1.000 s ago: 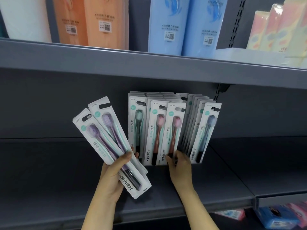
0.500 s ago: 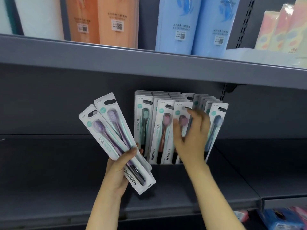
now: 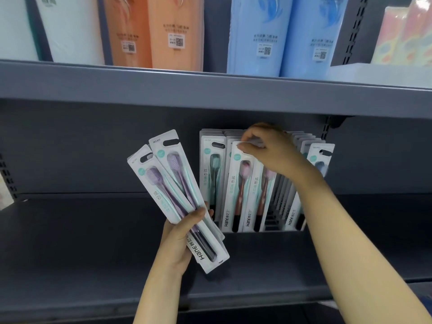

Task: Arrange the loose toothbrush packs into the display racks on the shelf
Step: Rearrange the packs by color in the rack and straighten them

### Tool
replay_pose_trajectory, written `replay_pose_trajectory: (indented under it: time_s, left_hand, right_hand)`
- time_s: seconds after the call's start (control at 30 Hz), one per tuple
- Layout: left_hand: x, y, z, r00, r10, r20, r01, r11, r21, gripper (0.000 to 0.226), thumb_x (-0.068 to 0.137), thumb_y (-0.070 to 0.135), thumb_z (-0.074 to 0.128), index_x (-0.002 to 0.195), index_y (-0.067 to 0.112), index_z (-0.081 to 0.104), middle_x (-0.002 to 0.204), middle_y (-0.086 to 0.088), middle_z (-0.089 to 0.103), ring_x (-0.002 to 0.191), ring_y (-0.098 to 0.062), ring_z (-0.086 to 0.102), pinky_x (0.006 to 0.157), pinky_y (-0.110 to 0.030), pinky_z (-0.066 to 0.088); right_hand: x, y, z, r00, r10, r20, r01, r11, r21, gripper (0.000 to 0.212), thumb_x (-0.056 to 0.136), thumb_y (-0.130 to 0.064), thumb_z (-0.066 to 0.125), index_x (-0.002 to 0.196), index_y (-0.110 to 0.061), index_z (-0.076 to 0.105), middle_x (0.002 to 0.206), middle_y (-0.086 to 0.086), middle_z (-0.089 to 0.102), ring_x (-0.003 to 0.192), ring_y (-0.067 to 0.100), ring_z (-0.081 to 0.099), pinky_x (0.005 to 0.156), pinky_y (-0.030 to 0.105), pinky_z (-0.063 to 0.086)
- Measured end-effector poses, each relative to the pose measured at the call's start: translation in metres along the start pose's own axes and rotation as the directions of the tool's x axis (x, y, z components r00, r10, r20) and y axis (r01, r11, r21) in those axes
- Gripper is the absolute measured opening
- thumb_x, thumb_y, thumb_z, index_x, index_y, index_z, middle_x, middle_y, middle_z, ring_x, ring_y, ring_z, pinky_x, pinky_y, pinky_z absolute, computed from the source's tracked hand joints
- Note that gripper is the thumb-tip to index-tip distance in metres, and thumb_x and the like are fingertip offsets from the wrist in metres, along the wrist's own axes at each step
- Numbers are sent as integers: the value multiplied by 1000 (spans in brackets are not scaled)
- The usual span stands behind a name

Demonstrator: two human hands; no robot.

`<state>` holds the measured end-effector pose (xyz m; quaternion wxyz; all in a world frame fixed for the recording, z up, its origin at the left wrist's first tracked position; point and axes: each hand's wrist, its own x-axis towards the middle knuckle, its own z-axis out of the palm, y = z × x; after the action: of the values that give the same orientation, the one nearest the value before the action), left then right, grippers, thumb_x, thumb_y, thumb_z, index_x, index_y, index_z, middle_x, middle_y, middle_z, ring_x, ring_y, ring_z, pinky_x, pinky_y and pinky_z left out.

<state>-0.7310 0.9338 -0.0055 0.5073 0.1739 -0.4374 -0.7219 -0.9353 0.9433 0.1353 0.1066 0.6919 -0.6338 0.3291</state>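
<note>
Purple-brushed toothbrush packs (image 3: 177,197), two of them fanned, sit clenched in the left hand (image 3: 180,244), held in front of the lower shelf (image 3: 93,242) just left of the display racks (image 3: 280,228). The right hand (image 3: 268,148) pinches the top edge of a pink-brush pack (image 3: 238,188) standing in the front row. Tugging that card could tip its leaning neighbours forward out of the rack. The fanned pair, gripped only near their bottoms, may slide apart and drop.
</note>
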Motion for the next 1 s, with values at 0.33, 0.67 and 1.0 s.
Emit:
replay_pose_trajectory:
  time_s: [0.33,0.67,1.0]
  left_hand:
    - [-1,7,-7,999,10,-41,-10,1000,-3,40,58,10,77,93,-2,61,70,-15,64,56,-31,66,51,-34,54]
    - [-5,11,-16,999,49,-20,-49,999,0,87,25,38,95,100,6,64,85,-6,71,88,-25,71,65,-31,57]
    - [-15,11,-9,999,0,54,-1,1000,7,86,21,39,95,95,8,66,80,-8,71,75,-24,71,62,-35,58]
  right_hand:
    - [9,-15,-22,978,179,-112,-105,873,476,20,93,-32,55,102,-18,65,93,-10,67,90,3,62,80,19,47]
    - [7,-48,1,997,66,-39,-48,931,361,14,88,-23,63,94,-12,69,89,-5,68,86,7,63,80,20,48]
    - [-2,-64,11,997,49,53,-66,908,413,15,88,-22,63,94,-9,70,87,-7,65,74,-3,58,66,12,46]
